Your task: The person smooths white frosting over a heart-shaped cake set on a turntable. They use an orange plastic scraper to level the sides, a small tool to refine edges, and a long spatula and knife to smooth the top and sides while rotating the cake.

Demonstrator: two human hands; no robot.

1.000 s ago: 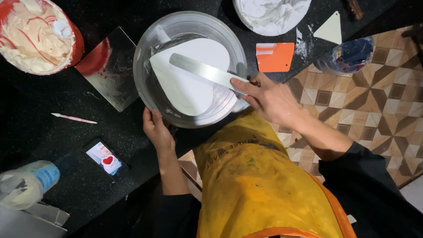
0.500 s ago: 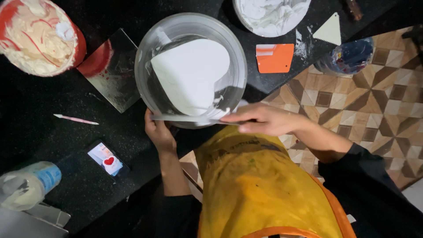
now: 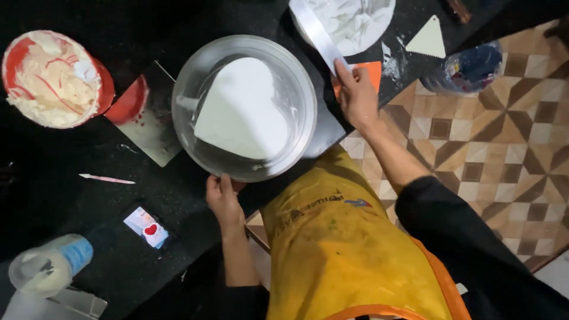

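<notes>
White icing covers the heart-shaped cake [image 3: 240, 112] on a round metal turntable [image 3: 195, 77], its tip pointing toward the red bucket of cream [image 3: 50, 77]. The left hand [image 3: 224, 198] grips the near rim of the turntable, fingers curled together against its edge, the cake just beyond them. The right hand [image 3: 355, 92] pinches the handle end of a long flat metal spatula [image 3: 317, 32], whose blade runs from the fingers up and away over a white-smeared round plate [image 3: 355, 21]. Under those fingers lies an orange rectangular scraper [image 3: 370, 71]. A small white card with a red heart [image 3: 147, 227] lies left of the left hand, a clear bottle with a blue label [image 3: 50, 266] beyond it.
</notes>
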